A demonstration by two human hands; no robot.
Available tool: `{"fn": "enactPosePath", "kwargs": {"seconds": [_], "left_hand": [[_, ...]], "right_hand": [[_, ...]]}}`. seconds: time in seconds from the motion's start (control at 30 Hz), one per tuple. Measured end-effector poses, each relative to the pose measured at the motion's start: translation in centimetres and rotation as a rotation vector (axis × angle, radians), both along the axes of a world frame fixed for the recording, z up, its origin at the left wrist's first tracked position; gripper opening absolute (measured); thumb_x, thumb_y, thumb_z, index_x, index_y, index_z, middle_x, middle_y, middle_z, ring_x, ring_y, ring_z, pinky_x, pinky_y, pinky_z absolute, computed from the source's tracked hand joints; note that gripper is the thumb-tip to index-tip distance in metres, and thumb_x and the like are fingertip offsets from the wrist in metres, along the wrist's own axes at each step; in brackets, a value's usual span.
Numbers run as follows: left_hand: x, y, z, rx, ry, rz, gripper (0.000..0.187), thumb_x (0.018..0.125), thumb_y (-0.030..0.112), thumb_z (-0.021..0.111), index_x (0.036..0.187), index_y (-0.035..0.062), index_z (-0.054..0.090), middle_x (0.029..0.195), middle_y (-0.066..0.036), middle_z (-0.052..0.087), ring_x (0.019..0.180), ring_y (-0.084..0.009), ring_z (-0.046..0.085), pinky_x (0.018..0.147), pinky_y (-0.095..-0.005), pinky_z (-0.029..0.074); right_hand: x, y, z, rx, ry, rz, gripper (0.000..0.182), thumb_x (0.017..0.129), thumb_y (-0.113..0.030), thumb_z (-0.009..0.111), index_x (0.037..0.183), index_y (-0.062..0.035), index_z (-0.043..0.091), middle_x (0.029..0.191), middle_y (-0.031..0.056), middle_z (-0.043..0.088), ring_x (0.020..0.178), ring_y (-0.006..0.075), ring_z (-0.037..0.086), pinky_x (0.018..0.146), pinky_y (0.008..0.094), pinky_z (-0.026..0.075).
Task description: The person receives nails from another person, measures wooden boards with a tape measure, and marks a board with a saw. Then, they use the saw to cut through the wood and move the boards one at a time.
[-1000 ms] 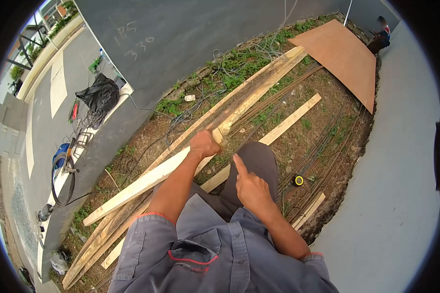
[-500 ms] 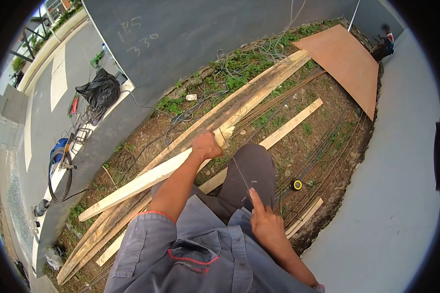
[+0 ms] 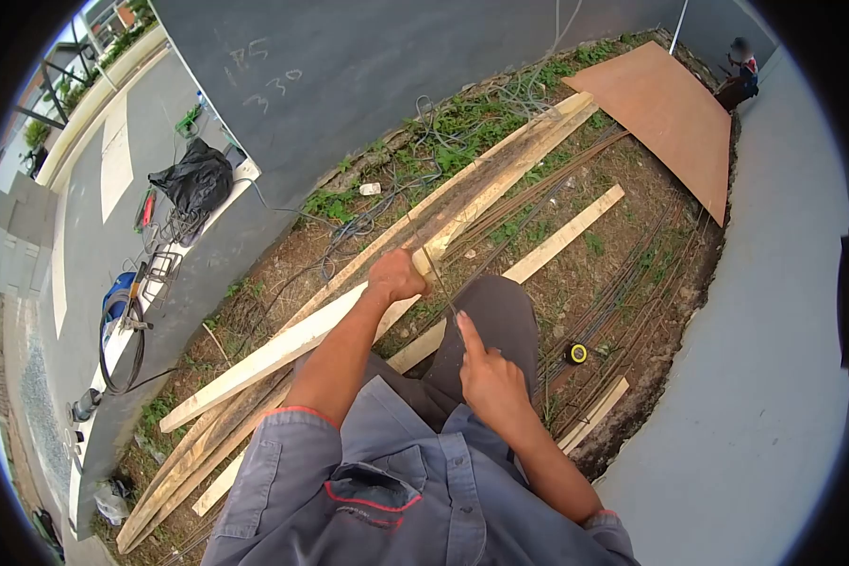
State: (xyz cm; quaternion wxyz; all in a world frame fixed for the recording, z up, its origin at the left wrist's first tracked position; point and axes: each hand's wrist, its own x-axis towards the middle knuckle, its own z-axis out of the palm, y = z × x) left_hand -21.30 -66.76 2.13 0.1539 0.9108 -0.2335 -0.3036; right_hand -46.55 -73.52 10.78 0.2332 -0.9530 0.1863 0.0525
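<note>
My left hand (image 3: pixel 395 275) is closed around a pale wooden plank (image 3: pixel 274 357), close to its upper end, and presses it down. In my right hand (image 3: pixel 493 385) is a handsaw (image 3: pixel 449 298), its thin blade seen nearly edge-on. The index finger points along the blade while the other fingers curl round the handle, which is mostly hidden under the hand. The blade crosses the plank's end just beyond my left hand. My bent knee (image 3: pixel 492 325) in dark trousers is beneath the saw.
Long boards (image 3: pixel 486 203) lie beyond the plank, near a brown plywood sheet (image 3: pixel 665 118). A tape measure (image 3: pixel 575 354) rests by thin steel rods (image 3: pixel 623 302). Cables and a black bag (image 3: pixel 193 179) sit on the low wall at left. Another person (image 3: pixel 740 75) is at the far right corner.
My right hand has pushed forward and to the left with the handsaw, closer to the plank. My left hand has stayed on the plank; the view has shifted slightly.
</note>
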Motion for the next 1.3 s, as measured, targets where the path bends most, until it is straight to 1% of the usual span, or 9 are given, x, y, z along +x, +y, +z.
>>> {"fn": "enactPosePath", "kwargs": {"seconds": [0.1,0.3,0.47,0.63,0.73,0.9,1.0,1.1,1.3], "left_hand": [[-1.1,-0.4,0.1,-0.021,0.015,0.025,0.061,0.062,0.034,0.086,0.11,-0.0019,0.072,0.112,-0.02,0.073,0.105,-0.0354,0.07,0.091,-0.0436,0.056],[-0.1,0.6,-0.7,0.014,-0.009,-0.015,0.057,0.063,0.033,0.086,0.106,-0.0012,0.073,0.111,-0.02,0.073,0.103,-0.0354,0.07,0.089,-0.0443,0.057],[-0.3,-0.5,0.4,-0.013,0.007,0.021,0.057,0.062,0.033,0.086,0.105,-0.0022,0.073,0.108,-0.021,0.074,0.101,-0.0353,0.071,0.088,-0.0443,0.057],[0.7,-0.2,-0.6,-0.015,0.009,0.037,0.057,0.061,0.034,0.086,0.103,-0.0021,0.074,0.109,-0.021,0.073,0.103,-0.035,0.071,0.089,-0.0434,0.057],[0.3,0.3,-0.1,0.024,0.014,0.028,0.06,0.061,0.033,0.087,0.108,-0.0019,0.072,0.112,-0.021,0.073,0.105,-0.0352,0.07,0.09,-0.0435,0.057],[-1.1,-0.4,0.5,0.011,-0.024,0.041,0.063,0.062,0.035,0.086,0.111,-0.0021,0.071,0.11,-0.023,0.073,0.103,-0.0359,0.071,0.088,-0.0432,0.057],[0.7,0.4,0.1,0.022,-0.033,0.009,0.066,0.062,0.038,0.088,0.111,-0.0022,0.071,0.111,-0.021,0.073,0.102,-0.0347,0.071,0.087,-0.0426,0.057],[-0.3,0.4,-0.1,0.01,-0.001,-0.013,0.069,0.063,0.039,0.088,0.116,-0.0024,0.07,0.112,-0.021,0.073,0.103,-0.0342,0.071,0.089,-0.0417,0.057],[-0.1,-0.6,0.2,0.006,-0.036,0.006,0.065,0.06,0.041,0.088,0.106,-0.0025,0.073,0.106,-0.022,0.074,0.097,-0.0353,0.072,0.086,-0.0427,0.057]], "right_hand": [[7.1,-2.0,-3.5,0.014,-0.126,0.022,0.065,0.096,-0.015,0.056,0.157,-0.013,0.034,0.081,0.0284,0.067,0.074,0.0488,0.067,0.069,0.0587,0.054],[-6.7,0.9,2.1,0.038,0.043,-0.015,0.07,0.094,-0.013,0.056,0.159,-0.0216,0.031,0.085,0.03,0.066,0.07,0.0484,0.067,0.064,0.058,0.055],[7.5,-2.1,-2.9,0.049,-0.057,-0.025,0.062,0.096,-0.016,0.056,0.155,-0.0159,0.037,0.088,0.0295,0.067,0.078,0.0507,0.066,0.074,0.0592,0.053],[-4.4,-0.1,2.7,0.049,0.047,-0.018,0.061,0.096,-0.016,0.056,0.154,-0.016,0.037,0.088,0.0296,0.068,0.076,0.0493,0.067,0.073,0.0596,0.053],[-5.1,0.5,2.4,0.074,0.038,-0.025,0.061,0.096,-0.016,0.055,0.155,-0.0161,0.037,0.087,0.0293,0.068,0.076,0.0485,0.068,0.073,0.0598,0.053],[6.8,-1.9,-4.1,0.059,-0.117,0.002,0.062,0.097,-0.017,0.053,0.156,-0.0168,0.035,0.087,0.0283,0.068,0.077,0.0485,0.068,0.073,0.0596,0.054],[-1.2,-0.5,1.9,0.059,0.013,0.026,0.065,0.095,-0.015,0.051,0.158,-0.0175,0.034,0.088,0.0293,0.067,0.078,0.0491,0.069,0.072,0.0582,0.056],[-3.7,-0.1,3.1,0.071,0.081,0.024,0.064,0.095,-0.014,0.05,0.157,-0.0176,0.034,0.087,0.0281,0.068,0.08,0.0493,0.069,0.072,0.0588,0.056],[7.0,-2.2,-2.3,0.125,-0.071,0.026,0.065,0.095,-0.011,0.051,0.157,-0.0112,0.032,0.088,0.0306,0.068,0.079,0.05,0.069,0.072,0.0583,0.055]]}}
